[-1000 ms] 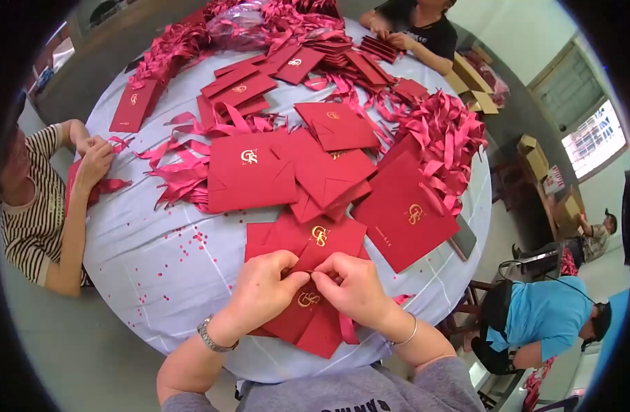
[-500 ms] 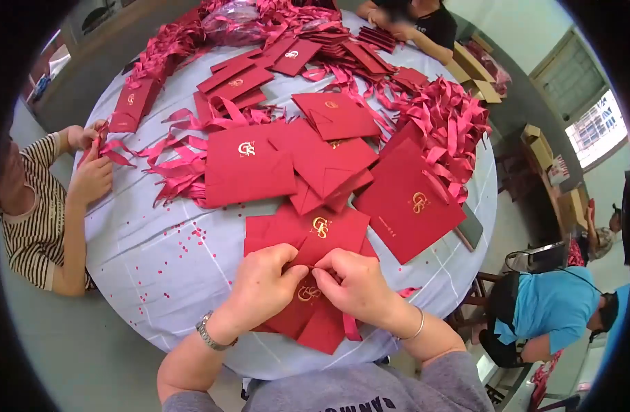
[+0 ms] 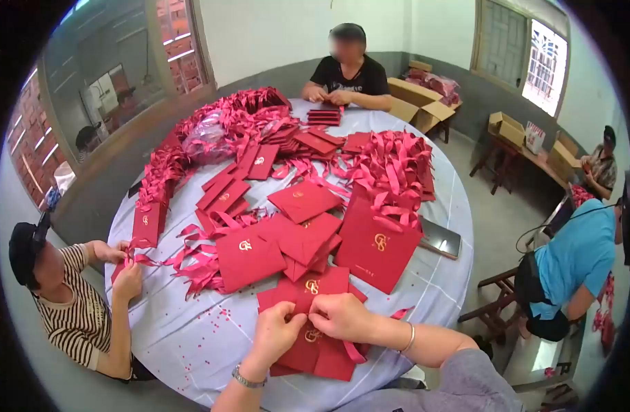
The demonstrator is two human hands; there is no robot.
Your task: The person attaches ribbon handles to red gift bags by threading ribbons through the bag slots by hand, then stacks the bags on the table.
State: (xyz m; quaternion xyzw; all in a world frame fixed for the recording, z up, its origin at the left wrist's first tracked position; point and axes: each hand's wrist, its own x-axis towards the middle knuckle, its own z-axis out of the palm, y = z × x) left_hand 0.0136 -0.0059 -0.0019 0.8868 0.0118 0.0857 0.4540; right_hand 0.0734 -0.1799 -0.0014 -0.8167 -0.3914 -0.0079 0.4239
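My left hand (image 3: 277, 334) and my right hand (image 3: 342, 317) meet fingertip to fingertip over a red paper bag (image 3: 316, 350) with a gold logo. Both are closed in a pinch near the bag's upper edge. The small thing between the fingertips is hidden, so I cannot tell whether it is ribbon or the bag's edge. A pink ribbon (image 3: 355, 353) hangs out below my right hand. Just beyond my fingers lies another red bag (image 3: 329, 280) with the same logo, overlapping further bags beneath.
Flat red bags (image 3: 250, 259) and a larger bag (image 3: 377, 244) cover the table's middle. Ribboned bags pile up at the back. A phone (image 3: 440, 239) lies at the right edge. A person in stripes (image 3: 74, 302) handles ribbon at left; another person (image 3: 349, 72) sits opposite.
My view has tilted up and shifted, so more of the room shows and the table sits lower. My hands remain pinched together over the same bag.
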